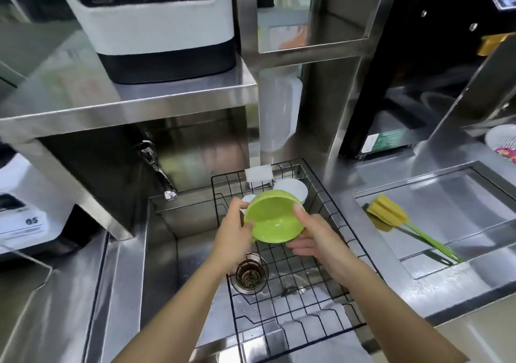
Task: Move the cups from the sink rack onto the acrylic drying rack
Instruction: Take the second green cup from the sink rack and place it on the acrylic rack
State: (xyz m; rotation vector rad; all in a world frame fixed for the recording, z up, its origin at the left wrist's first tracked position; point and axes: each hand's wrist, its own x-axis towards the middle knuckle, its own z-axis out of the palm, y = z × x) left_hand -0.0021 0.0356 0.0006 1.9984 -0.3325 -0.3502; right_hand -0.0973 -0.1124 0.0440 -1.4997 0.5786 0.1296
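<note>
A green cup [272, 217] is held tilted above the black wire sink rack [321, 254], its opening facing me. My left hand [233, 231] grips its left rim and my right hand [315, 237] grips its right side. Behind it in the rack stand a white cup [291, 188] and part of another white cup [247, 198], mostly hidden by the green one. A clear acrylic drying rack [458, 195] lies to the right on the steel counter.
A yellow sponge brush with a green handle [391, 213] lies on the acrylic rack. A faucet [156, 167] juts over the sink's left part; the drain [250, 274] sits below. A white cloth [258, 173] hangs on the rack's far edge. A white basket [502, 139] stands far right.
</note>
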